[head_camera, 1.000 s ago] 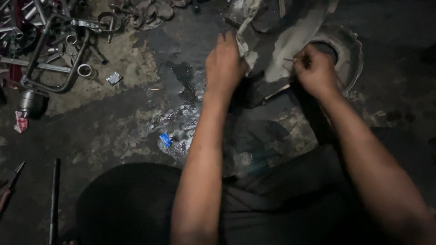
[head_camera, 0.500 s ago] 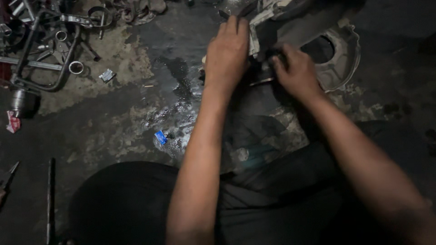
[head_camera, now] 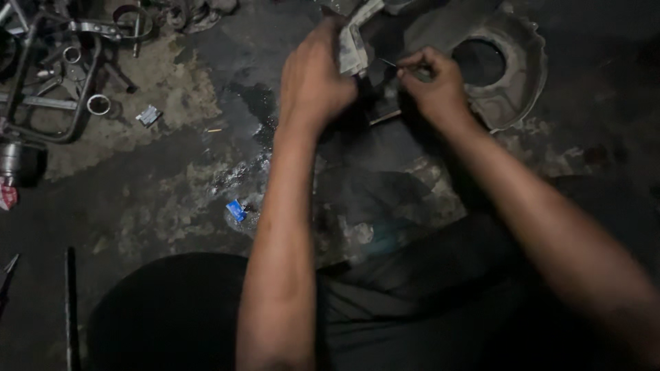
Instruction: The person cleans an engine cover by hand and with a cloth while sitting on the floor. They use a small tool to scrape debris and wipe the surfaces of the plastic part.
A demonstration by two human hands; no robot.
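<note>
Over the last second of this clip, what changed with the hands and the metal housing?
The left hand slid from the housing's left edge up over the pale rag and now presses on it. The right hand drew in leftward from the round opening, still pinching a thin tool. The metal housing stayed on the floor, as did the rings and frame at left and the small blue scrap.
</note>
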